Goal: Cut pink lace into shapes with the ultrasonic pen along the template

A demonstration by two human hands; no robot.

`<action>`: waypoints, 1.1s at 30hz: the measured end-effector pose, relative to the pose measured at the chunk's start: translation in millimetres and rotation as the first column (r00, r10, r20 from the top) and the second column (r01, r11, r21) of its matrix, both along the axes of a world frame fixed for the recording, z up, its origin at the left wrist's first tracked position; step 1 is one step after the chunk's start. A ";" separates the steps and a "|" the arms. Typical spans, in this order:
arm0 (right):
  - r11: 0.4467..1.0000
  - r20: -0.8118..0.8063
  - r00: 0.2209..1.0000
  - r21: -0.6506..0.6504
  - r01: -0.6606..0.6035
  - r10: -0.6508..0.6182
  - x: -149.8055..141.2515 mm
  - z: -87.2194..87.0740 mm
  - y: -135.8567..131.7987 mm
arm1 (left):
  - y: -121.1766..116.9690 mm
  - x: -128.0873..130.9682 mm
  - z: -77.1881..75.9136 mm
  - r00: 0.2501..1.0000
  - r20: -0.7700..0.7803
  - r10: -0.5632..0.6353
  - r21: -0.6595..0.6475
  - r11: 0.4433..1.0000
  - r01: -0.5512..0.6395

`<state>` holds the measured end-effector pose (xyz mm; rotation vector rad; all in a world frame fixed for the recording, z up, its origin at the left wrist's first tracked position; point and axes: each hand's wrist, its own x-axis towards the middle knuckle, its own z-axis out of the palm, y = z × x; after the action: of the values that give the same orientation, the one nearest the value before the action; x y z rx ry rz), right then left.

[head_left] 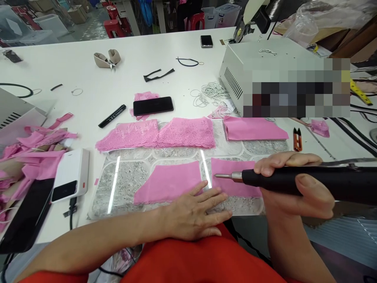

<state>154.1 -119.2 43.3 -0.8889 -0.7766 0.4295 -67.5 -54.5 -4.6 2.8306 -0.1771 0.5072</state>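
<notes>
A white table forms the work surface, with a grey machine housing standing at its right. A clear-fronted grey stone-patterned board lies flat at the near edge. Along the board's far side, two pink lace pieces meet end to end, and a folded pink piece lies to their right. A black handheld tool is gripped firmly in the right hand, fingers above and thumb against the near side; its slim metal tip points left over the right plain pink piece, though contact cannot be determined. The left hand lies palm down with fingers extended and slightly spread, grasping nothing, its index fingertip at the edge of the left plain pink piece. Both plain pieces lie on the board's near half, separated by a narrow gap. A white box-shaped device stands left of the board. Beyond the lace are a black phone and a black marker; orange-handled snips lie right of the board.
</notes>
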 end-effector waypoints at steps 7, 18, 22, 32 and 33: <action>0.999 -0.012 1.000 -0.035 -0.029 0.029 -7.1 1.0 -14.1 | -2.3 1.0 -3.2 0.999 -0.047 -0.022 0.004 1.000 0.022; 0.999 0.039 0.998 -0.023 -0.050 0.050 -8.2 -2.5 -13.1 | -1.5 3.3 0.1 0.996 -0.082 -0.034 0.001 0.999 0.034; 0.998 0.035 0.997 -0.014 -0.062 0.062 -8.7 -2.4 -12.7 | -0.4 4.4 0.9 0.995 -0.087 -0.044 0.005 0.999 0.044; 0.996 0.028 0.996 -0.011 -0.084 0.084 -8.6 -3.7 -12.3 | 0.9 7.9 3.2 0.994 -0.092 -0.057 0.006 0.998 0.057; 0.996 0.036 0.996 -0.010 -0.087 0.088 -8.8 -3.6 -12.2 | 0.8 7.9 3.5 0.994 -0.091 -0.056 0.006 0.998 0.057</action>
<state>145.3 -131.4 39.7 -0.8749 -0.8498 0.4951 -59.6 -53.7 -1.1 2.8406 -0.2418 0.3651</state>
